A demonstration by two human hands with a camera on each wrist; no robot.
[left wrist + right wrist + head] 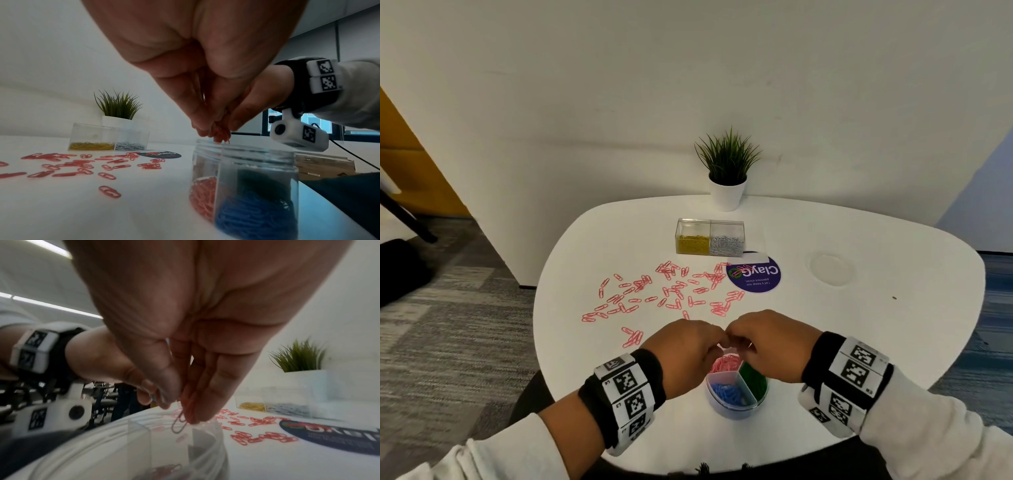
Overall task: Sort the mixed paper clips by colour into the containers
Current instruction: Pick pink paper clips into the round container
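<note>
Many pink paper clips [654,294] lie spread over a white round desk [859,329] that stands by a plain white wall [619,102]. Grey carpet [448,325] covers the floor on the left. A small green plant in a white pot [727,171] sits at the far edge of the desk, and a round purple sticker [756,278] is on the top. A clear box [709,237] with two parts stands near the plant, with yellow clips in its left part and silver clips in its right part. A round clear jar [736,387] at the near edge has three parts holding pink, green and blue clips. The left hand [685,349] and the right hand [770,346] meet just above the pink part. Both sets of fingers [197,116] are pinched together on pink clips, and one clip [180,422] dangles from the right fingers over the jar.
</note>
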